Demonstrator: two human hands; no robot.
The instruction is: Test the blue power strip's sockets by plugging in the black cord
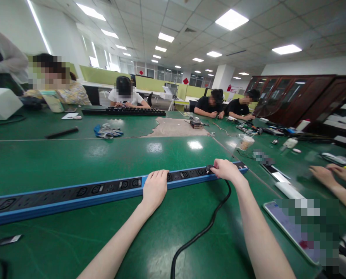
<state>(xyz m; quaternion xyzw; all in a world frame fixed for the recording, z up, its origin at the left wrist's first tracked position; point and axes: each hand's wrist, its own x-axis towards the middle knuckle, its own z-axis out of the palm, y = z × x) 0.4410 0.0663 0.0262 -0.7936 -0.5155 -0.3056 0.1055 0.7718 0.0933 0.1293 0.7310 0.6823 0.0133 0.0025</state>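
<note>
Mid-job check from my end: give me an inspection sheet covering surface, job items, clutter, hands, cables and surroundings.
Surface: green table, glossy, with a bare patch toward the far side.
Job items: long blue-and-black power strip lying across the table; black plug at its right-hand part.
Clutter: gloves beyond the strip; phone at right.
Hands: left hand rests over the strip; right hand holds the plug.
Cables: black cable curves from below the right hand toward the viewer.
Surroundings: co-workers across the table; brown cabinets.

Blue power strip (116, 188) (black-faced), black cable (211, 223), green tabletop (71, 236).
</note>
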